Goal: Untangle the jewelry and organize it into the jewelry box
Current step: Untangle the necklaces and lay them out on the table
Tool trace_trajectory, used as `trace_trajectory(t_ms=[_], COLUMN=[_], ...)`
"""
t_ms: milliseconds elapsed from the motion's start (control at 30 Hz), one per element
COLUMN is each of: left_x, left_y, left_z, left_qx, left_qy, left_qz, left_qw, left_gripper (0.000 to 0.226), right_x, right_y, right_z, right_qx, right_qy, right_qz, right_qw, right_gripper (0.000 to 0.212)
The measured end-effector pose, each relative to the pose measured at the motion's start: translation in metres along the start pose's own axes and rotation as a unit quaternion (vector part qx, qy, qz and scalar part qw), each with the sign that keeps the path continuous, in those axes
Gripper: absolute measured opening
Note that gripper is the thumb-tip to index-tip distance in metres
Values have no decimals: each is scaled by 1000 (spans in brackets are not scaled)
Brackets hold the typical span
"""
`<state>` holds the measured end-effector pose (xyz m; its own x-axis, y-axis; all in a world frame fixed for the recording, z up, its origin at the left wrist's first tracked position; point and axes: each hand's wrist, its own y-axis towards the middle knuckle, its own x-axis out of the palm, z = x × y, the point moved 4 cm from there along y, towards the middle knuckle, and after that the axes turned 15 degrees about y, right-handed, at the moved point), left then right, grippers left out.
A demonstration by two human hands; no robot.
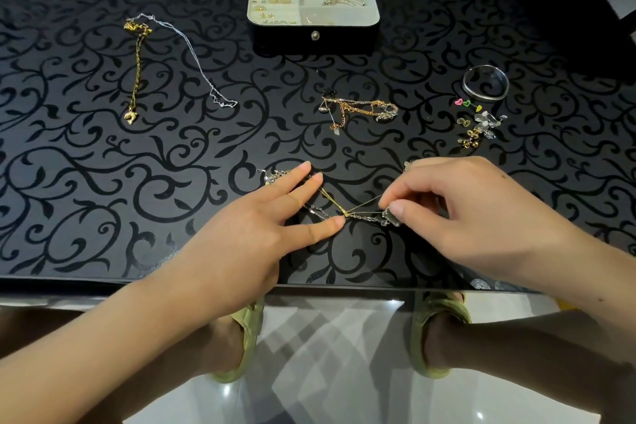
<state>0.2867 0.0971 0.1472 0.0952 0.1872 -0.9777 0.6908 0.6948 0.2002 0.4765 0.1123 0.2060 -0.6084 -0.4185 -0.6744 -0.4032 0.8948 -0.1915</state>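
A knot of thin gold and silver chains [345, 212] lies near the table's front edge. My left hand [254, 227] rests flat on it, fingers spread, pinning the chains down. My right hand [457, 213] pinches the silver chain's clear pendant end [392, 218] between thumb and forefinger and holds it taut. The open jewelry box [339, 24], black outside and cream inside, stands at the back centre with rings, earrings and gold bangles in its compartments. A second tangle of chains [359, 108] sits mid-table.
At the left lie a gold chain with a pendant [135, 72] and a thin silver chain [192, 55], laid out apart. At the right sit a silver bangle [485, 82], small coloured heart studs [466, 102] and several crystal earrings [480, 129]. The glass table's front edge [309, 287] runs just under my wrists.
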Motion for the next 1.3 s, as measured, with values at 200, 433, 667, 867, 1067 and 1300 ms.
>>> trace_trajectory(t_ms=[200,433,667,867,1067,1300], left_x=[-2,0,-6,-23,-31,-22], left_y=[2,0,3,9,32,62], left_z=[1,-1,-1,-3,-15,-16], left_qx=[2,2,0,-41,-114,-31], left_qy=[-20,-16,-48,-121,-118,-127], left_qz=[-18,-19,-10,45,52,-12], left_qw=[1000,1000,999,991,985,991], left_gripper=[87,71,67,47,22,11], right_x=[8,11,11,-1,-12,-11], right_y=[-8,-12,-14,-8,6,20], right_z=[2,8,9,7,18,22], right_qx=[19,59,64,40,56,81], right_qy=[-14,-16,-37,-109,-163,-192], right_qz=[-17,-8,-7,66,152,150], right_qw=[1000,998,997,991,973,966], right_gripper=[16,11,9,13,16,17])
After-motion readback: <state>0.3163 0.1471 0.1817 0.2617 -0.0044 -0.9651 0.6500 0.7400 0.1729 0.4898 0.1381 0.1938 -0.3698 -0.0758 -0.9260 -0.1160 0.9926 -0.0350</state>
